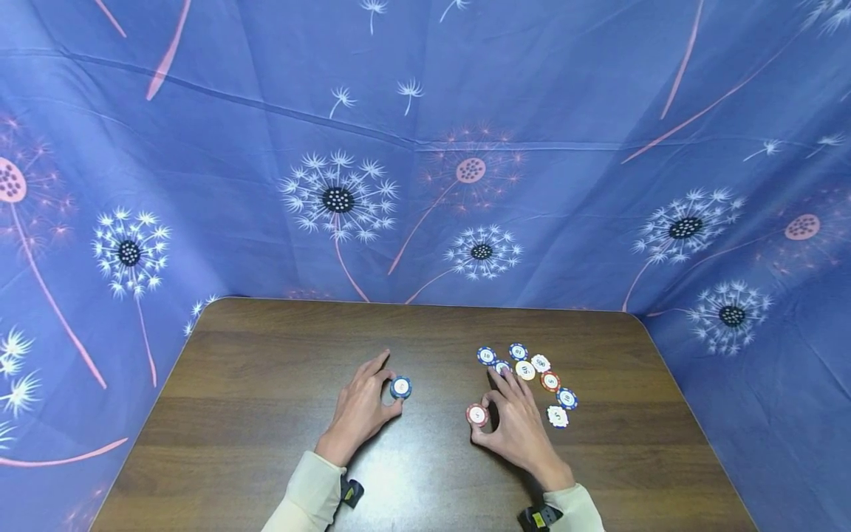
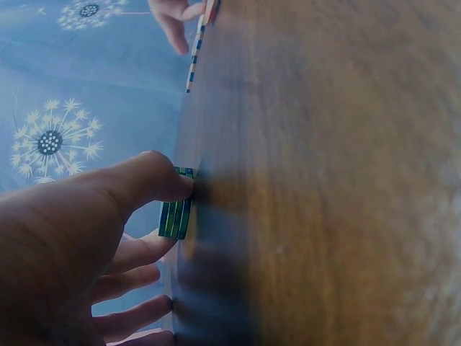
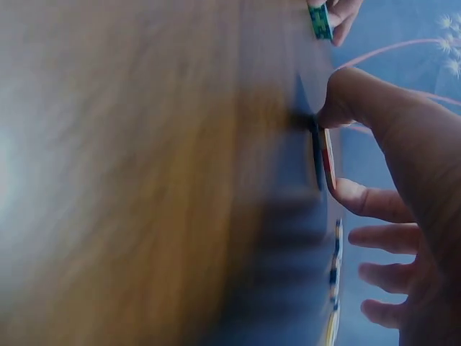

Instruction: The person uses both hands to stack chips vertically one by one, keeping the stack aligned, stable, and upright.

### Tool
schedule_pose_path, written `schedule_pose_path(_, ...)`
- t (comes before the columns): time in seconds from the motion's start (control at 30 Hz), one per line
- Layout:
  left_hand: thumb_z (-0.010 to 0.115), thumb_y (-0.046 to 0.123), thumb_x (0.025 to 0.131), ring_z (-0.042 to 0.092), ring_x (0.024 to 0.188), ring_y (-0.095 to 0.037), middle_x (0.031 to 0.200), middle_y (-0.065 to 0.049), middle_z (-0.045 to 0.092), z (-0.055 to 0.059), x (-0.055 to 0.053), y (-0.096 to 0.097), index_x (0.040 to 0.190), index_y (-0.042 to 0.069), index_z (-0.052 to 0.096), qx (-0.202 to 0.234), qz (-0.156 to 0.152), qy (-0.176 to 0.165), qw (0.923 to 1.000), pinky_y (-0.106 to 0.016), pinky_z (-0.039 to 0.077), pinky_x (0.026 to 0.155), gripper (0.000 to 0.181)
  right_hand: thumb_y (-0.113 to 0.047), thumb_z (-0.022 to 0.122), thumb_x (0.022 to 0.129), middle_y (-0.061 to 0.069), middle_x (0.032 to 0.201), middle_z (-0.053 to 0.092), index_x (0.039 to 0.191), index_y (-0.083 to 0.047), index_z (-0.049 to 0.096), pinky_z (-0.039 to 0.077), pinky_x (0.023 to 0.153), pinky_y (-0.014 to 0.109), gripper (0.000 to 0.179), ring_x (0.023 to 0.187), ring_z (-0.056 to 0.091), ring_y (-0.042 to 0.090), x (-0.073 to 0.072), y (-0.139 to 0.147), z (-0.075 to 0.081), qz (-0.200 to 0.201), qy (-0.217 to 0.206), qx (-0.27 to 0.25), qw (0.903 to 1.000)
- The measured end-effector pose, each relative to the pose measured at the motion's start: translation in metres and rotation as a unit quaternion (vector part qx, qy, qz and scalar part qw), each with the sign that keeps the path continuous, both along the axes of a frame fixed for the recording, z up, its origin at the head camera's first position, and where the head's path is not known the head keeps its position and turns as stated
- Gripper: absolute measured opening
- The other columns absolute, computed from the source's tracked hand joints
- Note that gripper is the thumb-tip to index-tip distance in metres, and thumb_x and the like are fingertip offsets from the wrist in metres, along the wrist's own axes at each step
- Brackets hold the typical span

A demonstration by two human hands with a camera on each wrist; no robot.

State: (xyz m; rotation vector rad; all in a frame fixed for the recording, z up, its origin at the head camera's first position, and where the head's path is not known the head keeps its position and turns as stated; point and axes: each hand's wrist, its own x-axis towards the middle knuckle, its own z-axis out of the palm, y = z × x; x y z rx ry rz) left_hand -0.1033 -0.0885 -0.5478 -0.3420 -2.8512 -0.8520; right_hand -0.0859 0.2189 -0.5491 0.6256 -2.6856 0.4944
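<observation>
A blue cloth (image 1: 412,192) hangs behind the far edge of the bench (image 1: 279,362). Near the bench's middle, the left hand (image 1: 359,406) has its thumb and forefinger pinched round a blue stack (image 1: 401,387). The right hand (image 1: 518,428), nearer the right edge, pinches a red chip (image 1: 476,415) between thumb and forefinger, its other fingers extended. Loose chips (image 1: 550,381) lie beside that hand, toward the far right corner.
</observation>
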Motion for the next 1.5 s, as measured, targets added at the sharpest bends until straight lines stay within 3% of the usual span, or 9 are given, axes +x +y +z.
schedule_pose_path(0.3,0.093,0.027,0.078,0.056,0.141,-0.036,0.159,-0.013,0.055,0.001,0.0,0.001,0.109,0.01,0.079,0.003,-0.001,0.012,0.9999,-0.058,0.061,0.081,0.038,-0.035,0.089,0.067,0.024,0.149,0.061,0.081,-0.016,0.063,0.036,0.118,0.069,0.035,0.145,0.051,0.05,-0.013,-0.024,0.008,0.035,-0.035,0.007,0.9987)
schedule_pose_path(0.6,0.092,0.026,0.078,0.056,0.141,-0.035,0.159,-0.013,0.056,0.0,0.001,0.001,0.107,0.011,0.078,0.003,0.001,0.015,0.9999,-0.057,0.061,0.078,0.036,-0.036,0.089,0.069,0.021,0.147,0.064,0.082,-0.016,0.065,0.036,0.117,0.07,0.034,0.144,0.052,0.047,-0.026,-0.046,0.007,0.073,-0.011,-0.001,0.9973)
schedule_pose_path(1.03,0.092,0.028,0.079,0.055,0.141,-0.036,0.16,-0.013,0.055,0.001,0.0,0.0,0.109,0.01,0.078,-0.003,0.003,0.005,1.0,-0.058,0.061,0.081,0.037,-0.038,0.085,0.077,0.02,0.152,0.06,0.087,-0.017,0.068,0.034,0.12,0.067,0.029,0.148,0.049,0.043,-0.044,-0.073,0.01,0.121,-0.031,0.019,0.992)
schedule_pose_path(1.5,0.091,0.03,0.081,0.054,0.143,-0.035,0.161,-0.012,0.054,0.002,0.0,0.001,0.113,0.009,0.079,-0.008,0.001,-0.01,0.9999,-0.06,0.06,0.081,0.04,-0.038,0.083,0.075,0.022,0.15,0.061,0.087,-0.015,0.068,0.036,0.12,0.064,0.03,0.147,0.05,0.043,-0.063,-0.097,0.02,0.155,-0.021,0.046,0.9866)
